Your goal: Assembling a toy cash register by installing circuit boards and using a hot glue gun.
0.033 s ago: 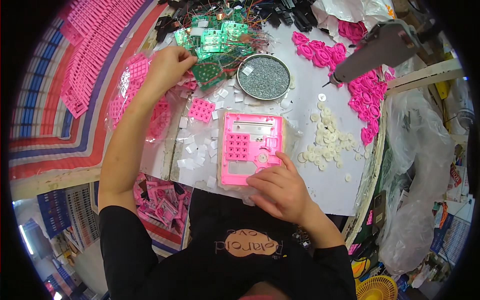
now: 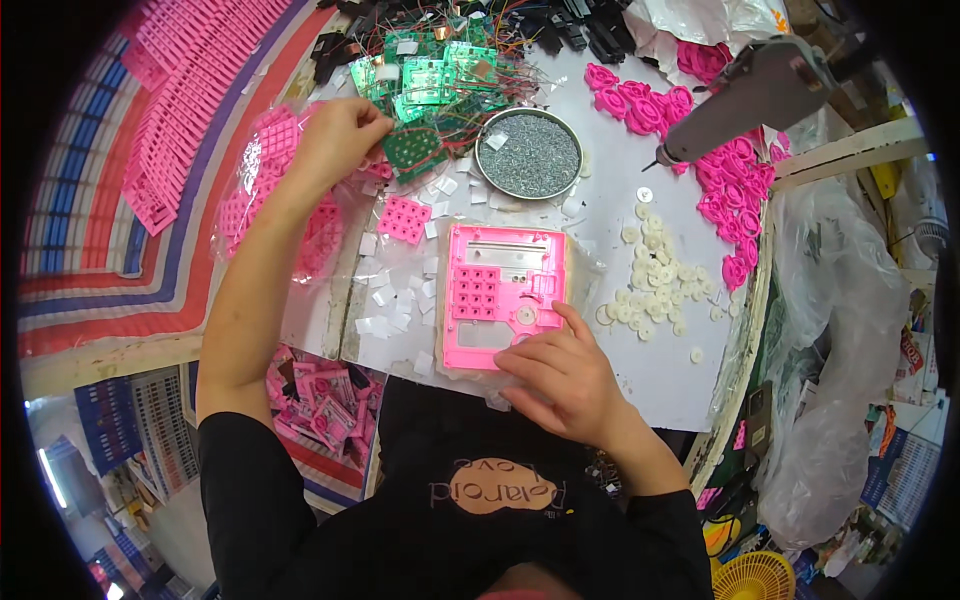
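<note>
My left hand [image 2: 345, 143] reaches to the far left with its fingers pinched at the edge of a dark green circuit board [image 2: 414, 152], which has thin wires on it. Its fingertips are partly hidden. Curled at the lower right side of a pink plastic casing [image 2: 545, 241], my right hand [image 2: 568, 378] grips it, with one finger on its right edge and the thumb below. The casing lies open-side up and holds a pink keypad [image 2: 475, 293] and a small whitish disc [image 2: 525, 315]. Another pink keypad [image 2: 404, 219] lies on the table, beyond the casing and to its left.
A round tin of small metal screws [image 2: 530, 160] stands beyond the casing. Over the right side hangs a grey electric screwdriver [image 2: 740, 100]. White discs [image 2: 655, 270], pink rings [image 2: 735, 200], wired green boards [image 2: 430, 85] and a bag of pink keypads [image 2: 265, 185] lie around.
</note>
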Demonstrator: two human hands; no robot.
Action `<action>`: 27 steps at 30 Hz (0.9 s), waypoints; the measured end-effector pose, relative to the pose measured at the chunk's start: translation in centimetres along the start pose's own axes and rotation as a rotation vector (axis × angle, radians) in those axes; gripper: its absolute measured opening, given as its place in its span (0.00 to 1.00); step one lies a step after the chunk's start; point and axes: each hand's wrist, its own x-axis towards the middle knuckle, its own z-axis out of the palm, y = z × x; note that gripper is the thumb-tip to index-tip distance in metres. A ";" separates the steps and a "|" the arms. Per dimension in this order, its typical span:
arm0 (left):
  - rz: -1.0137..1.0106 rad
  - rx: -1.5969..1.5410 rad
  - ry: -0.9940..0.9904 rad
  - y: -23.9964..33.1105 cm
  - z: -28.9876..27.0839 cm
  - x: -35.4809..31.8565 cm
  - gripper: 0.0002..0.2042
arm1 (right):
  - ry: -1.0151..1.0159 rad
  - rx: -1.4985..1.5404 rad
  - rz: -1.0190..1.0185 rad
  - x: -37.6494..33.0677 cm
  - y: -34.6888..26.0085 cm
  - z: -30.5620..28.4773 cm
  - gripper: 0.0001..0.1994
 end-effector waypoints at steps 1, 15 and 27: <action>-0.089 -0.069 -0.016 -0.2 0.1 -0.5 0.11 | 0.003 -0.001 -0.002 0.0 0.0 0.0 0.16; 0.368 -0.347 0.623 0.4 -6.7 -3.0 0.10 | 0.011 -0.025 -0.004 1.2 0.6 -0.2 0.14; 1.037 0.221 0.393 5.5 -2.3 -13.3 0.13 | 0.122 1.163 0.516 15.4 4.9 2.3 0.20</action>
